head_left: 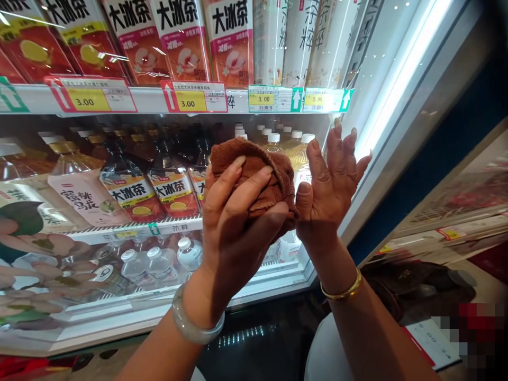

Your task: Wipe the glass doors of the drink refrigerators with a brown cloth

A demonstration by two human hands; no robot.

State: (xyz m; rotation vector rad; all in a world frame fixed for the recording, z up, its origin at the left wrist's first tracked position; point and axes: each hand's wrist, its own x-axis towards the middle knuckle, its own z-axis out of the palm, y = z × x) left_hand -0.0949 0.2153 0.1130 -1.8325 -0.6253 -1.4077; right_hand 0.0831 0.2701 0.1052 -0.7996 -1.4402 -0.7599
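Right up close, the left hand (pixel 234 227) has a bunched-up brown cloth (pixel 256 153) in its grip, fingers folded over it. Just right of the cloth is the right hand (pixel 329 193), fingers fanned wide, can't tell if they're touching. Past both, bottles (pixel 177 193) line a cooler shelf (pixel 99 236).

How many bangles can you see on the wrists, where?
2: a pale bangle around the wrist of the left hand, and a gold bangle around that of the right hand.

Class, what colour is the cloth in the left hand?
The cloth is reddish-brown, best seen in the head view.
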